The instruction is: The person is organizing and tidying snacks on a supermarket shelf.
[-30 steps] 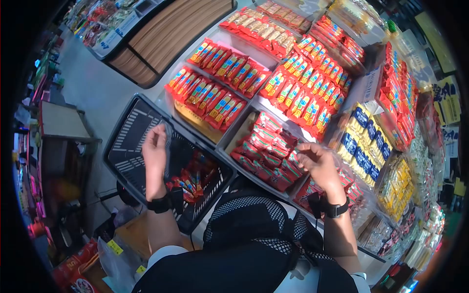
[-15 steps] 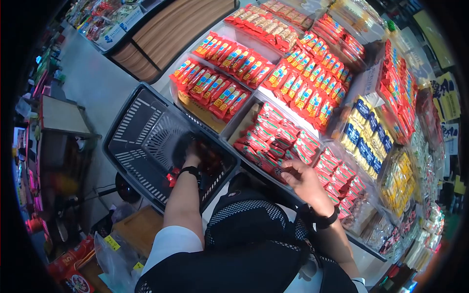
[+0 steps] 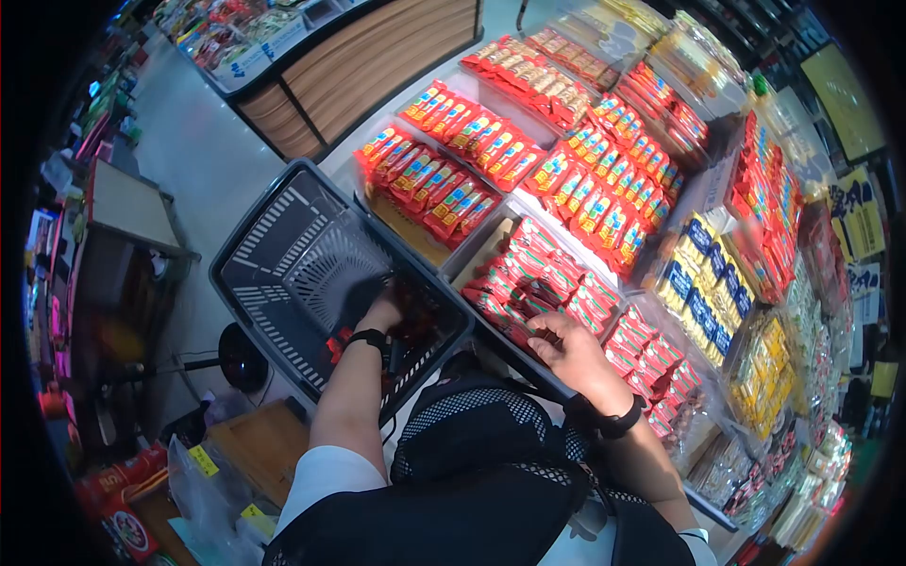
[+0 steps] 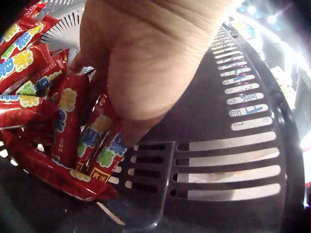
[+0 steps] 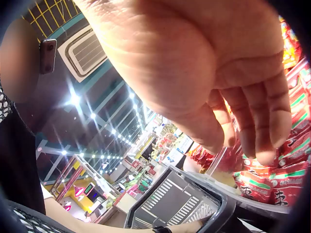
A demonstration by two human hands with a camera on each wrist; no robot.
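My left hand (image 3: 385, 311) reaches down inside the dark grey basket (image 3: 274, 274). In the left wrist view the left hand (image 4: 141, 63) has its thumb and fingers round several red snack packets (image 4: 68, 116), beside more of the same packets (image 4: 17, 65). The right hand (image 3: 578, 354) hovers at the front of a bin of red packets with green stripes (image 3: 547, 250). From the right wrist view, the right hand (image 5: 209, 73) has relaxed, slightly bent fingers close over the striped packets (image 5: 255, 182), nothing visible in them; whether the fingertips touch is unclear.
Bins of red and yellow packets (image 3: 439, 189) stand beyond the basket. Blue and cream packets (image 3: 703, 283) and yellow bags (image 3: 760, 373) lie to the right. A wood-panelled counter (image 3: 368, 80) is at the upper left, a round black base (image 3: 243, 357) left of the basket.
The left hand has moved from above the basket down among the packets inside. My right hand has shifted down and left towards the bin's front edge. The head view has shifted slightly.
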